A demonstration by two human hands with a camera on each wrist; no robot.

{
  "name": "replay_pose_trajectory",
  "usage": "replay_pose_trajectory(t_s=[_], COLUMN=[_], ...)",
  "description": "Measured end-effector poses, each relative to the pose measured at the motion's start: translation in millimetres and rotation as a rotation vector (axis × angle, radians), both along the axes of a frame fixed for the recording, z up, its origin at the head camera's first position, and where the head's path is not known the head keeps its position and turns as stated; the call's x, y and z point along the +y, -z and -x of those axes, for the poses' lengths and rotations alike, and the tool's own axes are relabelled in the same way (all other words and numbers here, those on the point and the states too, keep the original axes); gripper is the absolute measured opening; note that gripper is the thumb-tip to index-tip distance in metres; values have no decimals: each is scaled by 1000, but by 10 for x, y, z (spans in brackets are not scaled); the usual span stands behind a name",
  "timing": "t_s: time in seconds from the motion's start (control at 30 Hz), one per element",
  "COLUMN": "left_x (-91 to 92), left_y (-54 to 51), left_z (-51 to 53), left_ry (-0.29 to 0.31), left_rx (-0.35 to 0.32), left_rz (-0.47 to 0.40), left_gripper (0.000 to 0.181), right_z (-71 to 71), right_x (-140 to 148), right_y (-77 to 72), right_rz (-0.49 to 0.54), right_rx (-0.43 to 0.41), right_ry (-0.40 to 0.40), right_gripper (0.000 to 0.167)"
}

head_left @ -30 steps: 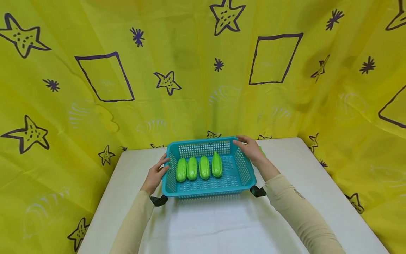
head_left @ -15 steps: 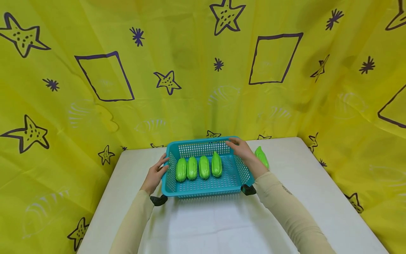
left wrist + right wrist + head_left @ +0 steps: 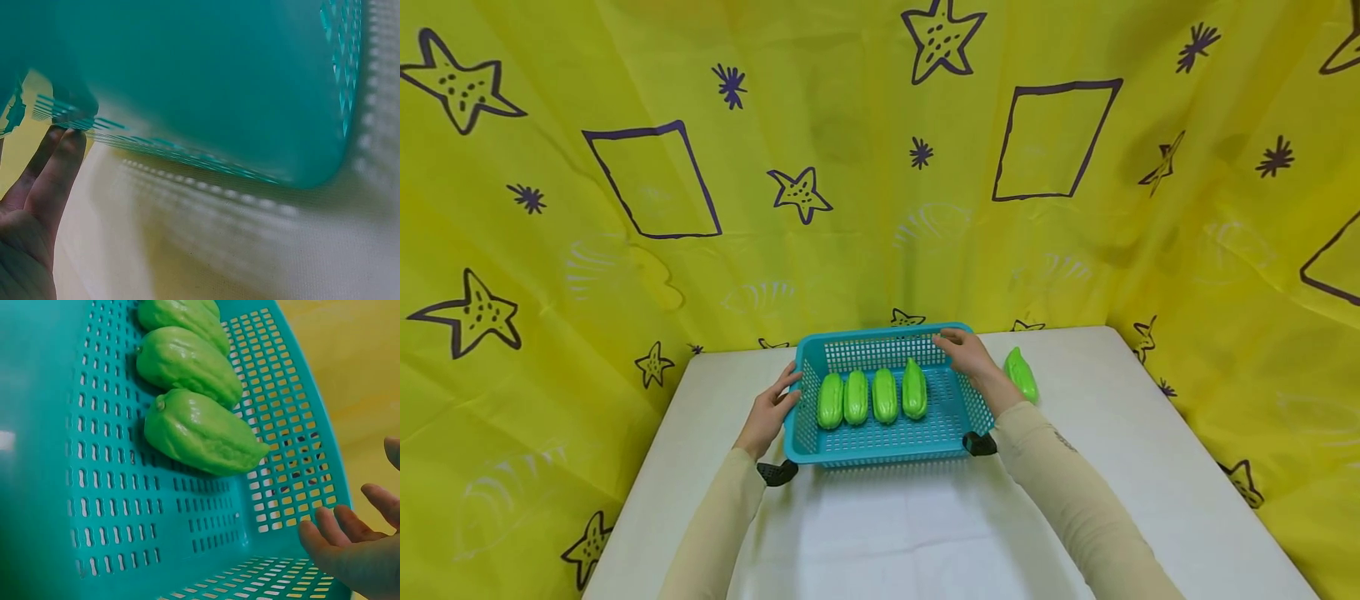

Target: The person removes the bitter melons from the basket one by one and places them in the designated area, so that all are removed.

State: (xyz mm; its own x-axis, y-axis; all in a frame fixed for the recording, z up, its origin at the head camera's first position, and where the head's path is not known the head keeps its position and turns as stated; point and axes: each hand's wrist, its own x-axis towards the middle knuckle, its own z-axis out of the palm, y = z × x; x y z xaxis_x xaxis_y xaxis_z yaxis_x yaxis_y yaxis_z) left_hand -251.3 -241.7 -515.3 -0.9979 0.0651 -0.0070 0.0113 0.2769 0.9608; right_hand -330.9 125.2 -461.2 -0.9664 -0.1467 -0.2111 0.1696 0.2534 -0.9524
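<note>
Where the white worktop (image 3: 1135, 442) runs back to the printed yellow curtain (image 3: 850, 267), one teal mesh basket (image 3: 887, 455), upright, near the far edge. Contents: four green vegetables (image 3: 884, 396) in a side-by-side row, set toward the basket's left wall; to the right of the last, bare perforated floor extends as far as the right wall. Separately, one loose green vegetable (image 3: 1022, 375), lying on the worktop beyond the basket's right side, just past my right wrist. Room: broad strips of worktop in front of the basket and to its right, a narrower one to its left.

My left hand (image 3: 767, 408): at the basket's left side, fingers extended, fingertips meeting the wall, palm turned inward; forearm reaching up from the lower left in a beige sleeve (image 3: 715, 533). My right hand (image 3: 967, 357): over the far right corner, fingers apart and loosely bent, holding nothing; whether they touch the rim, I cannot tell. Its forearm slants in from the lower right.
</note>
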Motion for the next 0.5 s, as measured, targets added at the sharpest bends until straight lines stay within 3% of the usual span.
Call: replay_pose_trajectory(t_s=[0.5], left_x=[13], left_y=[-10], left_z=[-3], left_ry=[-13], left_rx=[-9], left_rz=[6], left_gripper=[46], right_z=[103], right_x=[-25], right_y=[86], right_rz=[-56], right_rx=[10], right_ry=[-34], right_gripper=[59])
